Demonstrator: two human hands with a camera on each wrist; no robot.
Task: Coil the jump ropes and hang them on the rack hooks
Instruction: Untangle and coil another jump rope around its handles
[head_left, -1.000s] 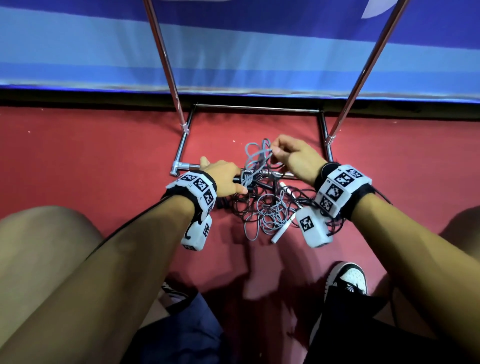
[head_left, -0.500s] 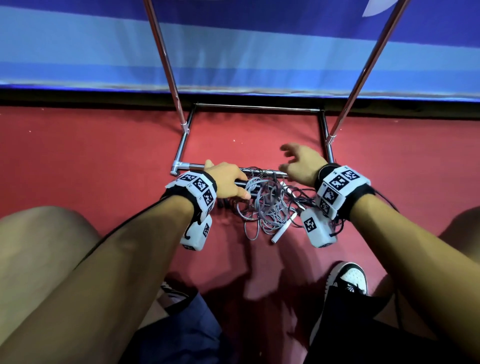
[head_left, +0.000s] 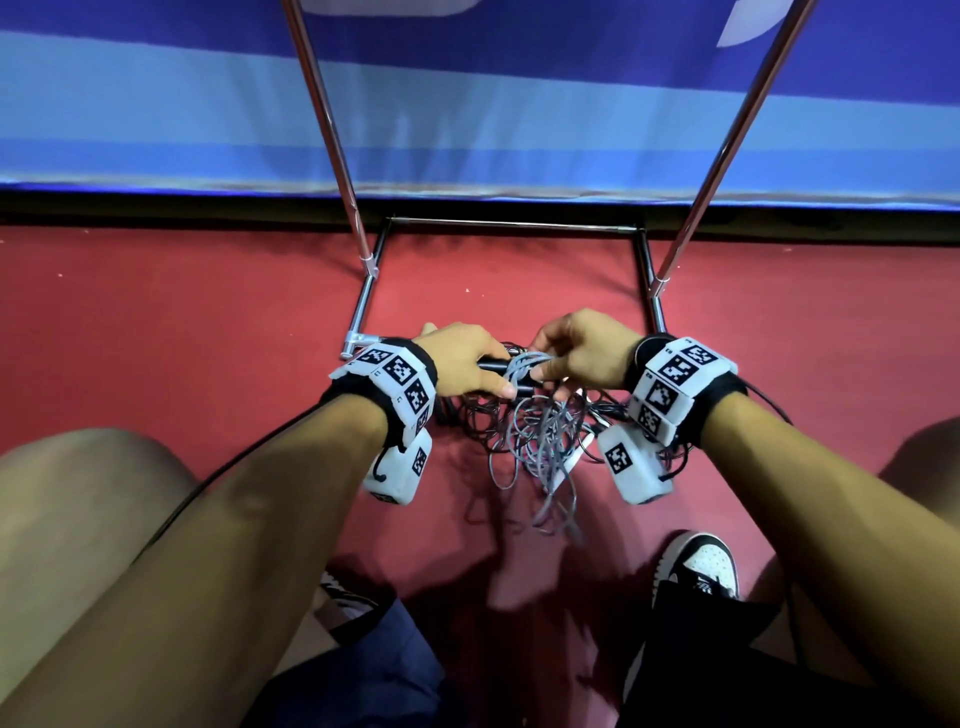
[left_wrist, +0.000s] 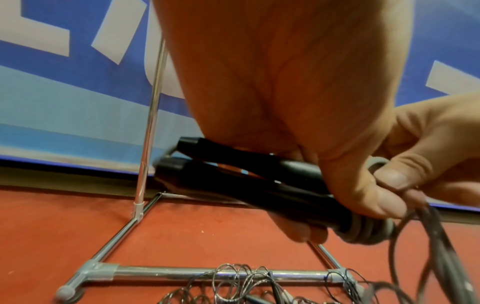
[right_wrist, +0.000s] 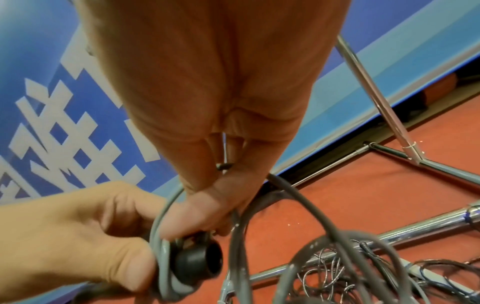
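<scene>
With the left hand (head_left: 467, 366) gripping the black handles (left_wrist: 259, 185), the right hand (head_left: 579, 353) has returned from 1 o'clock, fingers (right_wrist: 197, 214) now pinching the grey rope (head_left: 524, 364) around them, so coiling continues.

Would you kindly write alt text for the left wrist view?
The left hand grips two black jump rope handles side by side, with grey cord wound round their near end, while the right hand pinches the cord beside it. Below, thin tangled ropes lie over the chrome rack base on a red floor.

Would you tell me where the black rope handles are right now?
In the head view, the black handles sit in the left hand, just above the rack base bar, the grey cord wound around them.
</scene>
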